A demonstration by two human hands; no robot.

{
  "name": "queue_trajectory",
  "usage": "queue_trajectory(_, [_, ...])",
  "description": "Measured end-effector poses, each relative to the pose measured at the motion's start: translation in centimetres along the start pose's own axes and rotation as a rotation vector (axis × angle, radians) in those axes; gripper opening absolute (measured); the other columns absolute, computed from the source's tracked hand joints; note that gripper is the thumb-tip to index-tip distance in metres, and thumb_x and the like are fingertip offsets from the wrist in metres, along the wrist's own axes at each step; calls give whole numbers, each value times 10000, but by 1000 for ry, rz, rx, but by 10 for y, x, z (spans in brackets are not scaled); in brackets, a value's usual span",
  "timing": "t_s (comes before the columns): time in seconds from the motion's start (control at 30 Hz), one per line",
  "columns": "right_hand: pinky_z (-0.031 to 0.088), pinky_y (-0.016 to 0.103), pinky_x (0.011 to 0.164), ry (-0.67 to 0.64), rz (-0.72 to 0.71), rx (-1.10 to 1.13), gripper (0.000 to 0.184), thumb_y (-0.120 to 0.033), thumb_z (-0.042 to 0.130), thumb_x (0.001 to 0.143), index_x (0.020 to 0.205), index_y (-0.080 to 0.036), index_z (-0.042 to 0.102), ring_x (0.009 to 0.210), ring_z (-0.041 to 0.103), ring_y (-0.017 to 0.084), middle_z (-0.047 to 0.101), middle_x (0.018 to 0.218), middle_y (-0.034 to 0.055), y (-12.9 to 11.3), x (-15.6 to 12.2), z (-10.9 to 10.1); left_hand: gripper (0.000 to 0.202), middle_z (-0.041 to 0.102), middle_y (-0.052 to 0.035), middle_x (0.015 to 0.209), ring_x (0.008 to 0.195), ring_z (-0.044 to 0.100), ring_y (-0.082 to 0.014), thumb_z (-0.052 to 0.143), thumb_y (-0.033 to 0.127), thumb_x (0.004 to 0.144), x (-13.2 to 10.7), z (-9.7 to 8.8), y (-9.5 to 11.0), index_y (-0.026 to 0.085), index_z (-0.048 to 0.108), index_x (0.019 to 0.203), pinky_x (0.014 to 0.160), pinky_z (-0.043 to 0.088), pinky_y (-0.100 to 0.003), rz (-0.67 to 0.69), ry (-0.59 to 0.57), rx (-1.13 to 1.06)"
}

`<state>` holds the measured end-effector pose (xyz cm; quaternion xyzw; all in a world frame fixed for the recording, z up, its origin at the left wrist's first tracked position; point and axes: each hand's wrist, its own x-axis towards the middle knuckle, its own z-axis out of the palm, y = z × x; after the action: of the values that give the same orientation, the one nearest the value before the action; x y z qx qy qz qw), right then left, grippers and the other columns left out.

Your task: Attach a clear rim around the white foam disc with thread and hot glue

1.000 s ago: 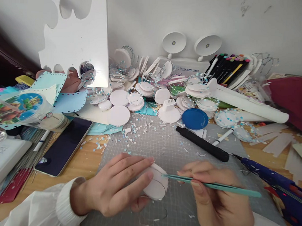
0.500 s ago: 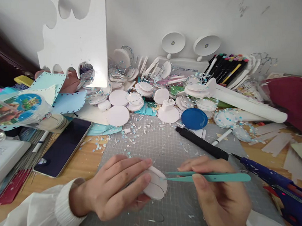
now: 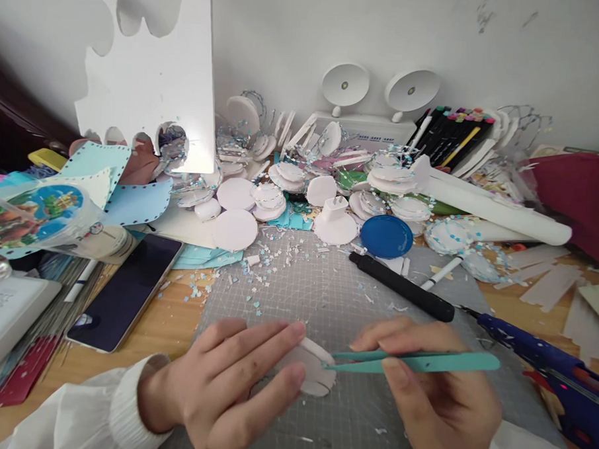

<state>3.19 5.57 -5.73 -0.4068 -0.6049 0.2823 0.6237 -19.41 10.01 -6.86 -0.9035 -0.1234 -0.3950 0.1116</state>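
My left hand (image 3: 233, 380) is curled round a small white foam disc (image 3: 316, 367) and holds it just above the grey cutting mat (image 3: 326, 285). My right hand (image 3: 435, 396) pinches teal tweezers (image 3: 412, 362) whose tips touch the disc's upper right edge. The tweezer arms lie nearly level and point left. White sleeves cover both wrists.
A black phone (image 3: 125, 290) lies left of the mat. A black pen (image 3: 401, 286), a white marker (image 3: 441, 274) and a blue lid (image 3: 385, 236) lie behind my hands. A blue glue gun (image 3: 546, 367) sits at the right. Several white discs (image 3: 234, 228) and confetti crowd the back.
The tweezers swung from slanting down-right to nearly level, and their tips stayed at the disc's edge. My left hand turned the disc a little flatter and lower.
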Motion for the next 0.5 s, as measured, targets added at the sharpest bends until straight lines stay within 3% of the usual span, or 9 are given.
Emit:
queue_trajectory(0.13, [608,297,598,58,-54,-16,78,-140,635,874,929,-184,669,660,704,172,697,731,25,0,-3,2,148,786,-153,931,1085,680,-274,700,136,765,-1,-2,4,135,640,901,648,478,-330,-17,9,6])
queue_trajectory(0.33, [599,376,528,175,-253,-112,140,-178,645,854,981,-195,701,619,702,224,718,703,63,9,-10,3,125,784,-159,957,1105,671,-265,694,143,783,1,-3,4,125,638,893,663,468,-328,-9,-1,-3])
queue_trajectory(0.5, [599,329,581,181,-116,-55,114,-123,623,855,925,-187,687,650,702,193,698,719,40,7,-7,-3,106,763,-156,1047,1099,673,-270,702,179,795,-2,-3,3,127,631,854,685,483,-321,-15,20,2])
